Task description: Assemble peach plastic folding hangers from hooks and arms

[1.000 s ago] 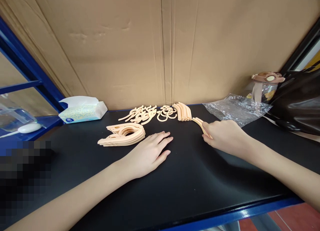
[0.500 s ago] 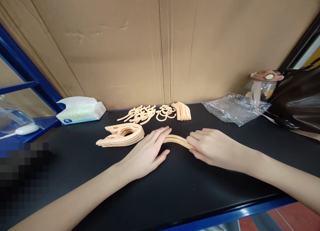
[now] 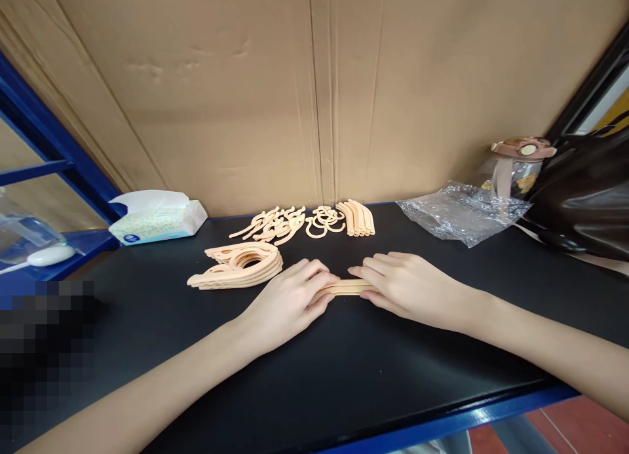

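Note:
Both my hands meet over a peach curved plastic strip (image 3: 346, 287) lying on the black tabletop (image 3: 344, 369). My left hand (image 3: 289, 300) pinches its left end with curled fingers. My right hand (image 3: 407, 287) grips its right end, fingers closed over it. Left of my left hand lies a stack of peach hanger-shaped pieces (image 3: 238, 265). Behind the hands, by the cardboard wall, lie loose peach hook parts (image 3: 272, 225), ring-shaped hooks (image 3: 325, 221) and a bundle of curved strips (image 3: 361, 218).
A tissue pack (image 3: 157, 217) sits at the back left beside a blue frame (image 3: 59, 146). Crumpled clear plastic (image 3: 462, 211), a lidded cup (image 3: 521, 164) and a dark bag (image 3: 590, 198) are at the right. The table's blue front edge (image 3: 466, 418) runs below my arms.
My right hand carried the curved strip from beside the bundle down to the table's middle. My left hand curled its fingers and took hold of the strip's other end.

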Demonstrator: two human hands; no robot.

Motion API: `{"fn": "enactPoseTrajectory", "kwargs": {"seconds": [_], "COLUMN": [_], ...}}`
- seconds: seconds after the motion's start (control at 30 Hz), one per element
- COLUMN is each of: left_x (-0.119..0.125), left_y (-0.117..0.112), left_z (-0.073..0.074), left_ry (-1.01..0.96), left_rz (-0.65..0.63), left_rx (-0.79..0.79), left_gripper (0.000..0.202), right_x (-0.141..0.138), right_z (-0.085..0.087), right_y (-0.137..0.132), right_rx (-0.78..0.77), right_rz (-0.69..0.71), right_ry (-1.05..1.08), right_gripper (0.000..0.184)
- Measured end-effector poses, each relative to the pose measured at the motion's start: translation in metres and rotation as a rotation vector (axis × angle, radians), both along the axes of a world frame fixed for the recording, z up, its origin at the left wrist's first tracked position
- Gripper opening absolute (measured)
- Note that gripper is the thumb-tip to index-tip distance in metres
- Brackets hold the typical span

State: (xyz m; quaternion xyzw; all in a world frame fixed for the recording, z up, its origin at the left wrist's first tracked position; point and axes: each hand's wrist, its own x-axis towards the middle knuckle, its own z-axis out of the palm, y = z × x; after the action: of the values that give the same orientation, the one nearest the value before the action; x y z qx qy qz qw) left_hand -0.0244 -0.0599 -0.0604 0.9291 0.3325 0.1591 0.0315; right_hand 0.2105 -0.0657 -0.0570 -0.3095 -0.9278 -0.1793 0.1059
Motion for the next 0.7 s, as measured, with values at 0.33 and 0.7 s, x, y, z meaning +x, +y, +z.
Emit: {"fn": "enactPoseTrajectory", "kwargs": {"seconds": [0.33,0.7], "left_x": [0.000,-0.001], "left_y": [0.000,0.003], "left_z": [0.001,-0.004], "left_ry": [0.043,0.100], "left_rz": [0.022,0.046], "left_rx": [0.005,0.100], "left_gripper": [0.021,0.027], "right_x": [-0.002,-0.002], "right_z": [-0.001,-0.001], "right_y": [0.002,0.013], "right_rx": [0.018,-0.104], "right_rz": [-0.016,-0.077], "right_ry": [-0.013,-0.024], "right_gripper": [0.012,0.019]}}
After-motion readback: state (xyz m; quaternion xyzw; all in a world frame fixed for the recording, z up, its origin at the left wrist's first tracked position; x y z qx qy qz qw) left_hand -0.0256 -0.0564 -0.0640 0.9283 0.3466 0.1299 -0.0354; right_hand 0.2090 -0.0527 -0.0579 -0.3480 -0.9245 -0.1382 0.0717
